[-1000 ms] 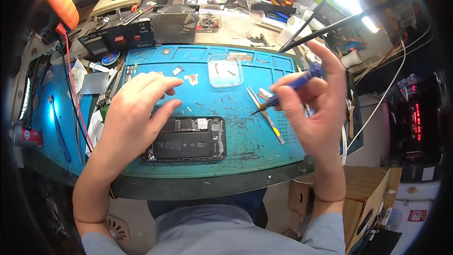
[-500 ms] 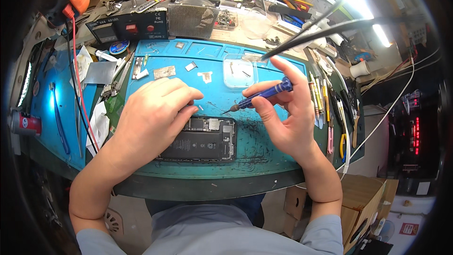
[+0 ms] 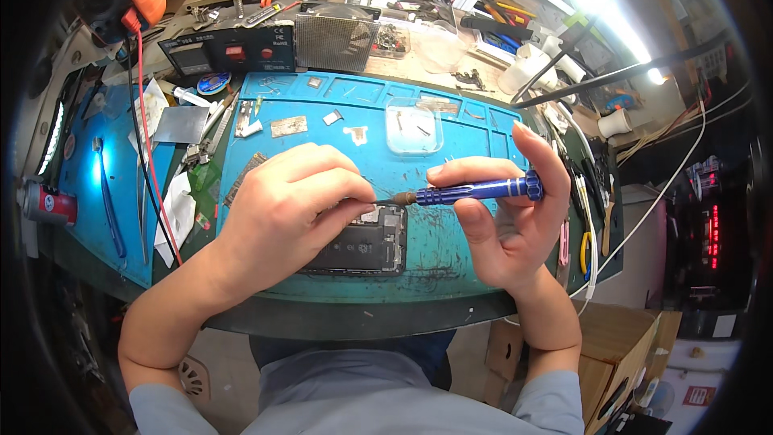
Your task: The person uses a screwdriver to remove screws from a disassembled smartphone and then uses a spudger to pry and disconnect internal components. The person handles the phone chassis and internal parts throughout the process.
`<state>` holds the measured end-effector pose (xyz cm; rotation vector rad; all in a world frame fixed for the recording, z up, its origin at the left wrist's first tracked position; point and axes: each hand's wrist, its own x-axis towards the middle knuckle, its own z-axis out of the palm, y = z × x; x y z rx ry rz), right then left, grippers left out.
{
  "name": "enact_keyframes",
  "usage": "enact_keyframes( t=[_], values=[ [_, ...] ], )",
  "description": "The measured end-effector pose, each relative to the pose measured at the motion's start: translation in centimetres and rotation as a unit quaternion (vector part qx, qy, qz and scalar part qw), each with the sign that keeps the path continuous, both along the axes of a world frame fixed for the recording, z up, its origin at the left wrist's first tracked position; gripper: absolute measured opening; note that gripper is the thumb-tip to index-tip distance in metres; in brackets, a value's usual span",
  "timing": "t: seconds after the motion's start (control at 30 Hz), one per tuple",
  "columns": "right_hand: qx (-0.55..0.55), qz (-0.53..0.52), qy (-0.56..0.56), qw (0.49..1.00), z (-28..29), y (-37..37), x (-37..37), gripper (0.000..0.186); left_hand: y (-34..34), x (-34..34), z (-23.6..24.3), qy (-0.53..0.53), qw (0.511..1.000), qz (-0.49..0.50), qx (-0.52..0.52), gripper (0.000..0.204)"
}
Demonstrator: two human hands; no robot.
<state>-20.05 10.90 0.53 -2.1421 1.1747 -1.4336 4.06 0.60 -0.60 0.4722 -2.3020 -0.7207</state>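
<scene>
Head view: right hand (image 3: 515, 234) has the blue screwdriver (image 3: 475, 192) level between thumb and forefinger, other fingers spread. Left hand (image 3: 298, 213) is curled, thumb and forefinger pinched together right at the driver's tip; whether they grip anything, I can't tell. Below them lies the opened phone (image 3: 362, 250) on the blue mat (image 3: 435, 250), its left part blocked by that left hand! Beyond, a clear box (image 3: 415, 145) holds small dark bits, and a black arm (image 3: 612, 76) cuts across the upper right. Lettering? White print on the black unit (image 3: 213, 52) with red buttons, a pale emblem on the red can (image 3: 50, 206), glowing red characters on the dark screen (image 3: 715, 238) far right.
</scene>
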Motion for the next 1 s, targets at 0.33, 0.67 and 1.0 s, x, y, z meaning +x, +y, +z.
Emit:
enact_keyframes(
  t=[0.33,0.67,1.0],
  values=[
    [-0.039,-0.010,0.029,0.999,0.3,0.0,0.0,0.067,0.4,-0.2,1.0,-0.021,0.996,0.024,0.079,0.014],
    [-0.056,-0.021,0.046,0.997,-0.1,0.1,0.4,0.062,0.5,-0.3,0.0,-0.020,0.999,0.016,0.032,0.014],
    [-0.092,-0.015,-0.012,0.996,-0.5,-0.1,0.3,0.057,0.5,-0.4,0.5,-0.026,0.998,0.016,0.053,0.016]
  ],
)
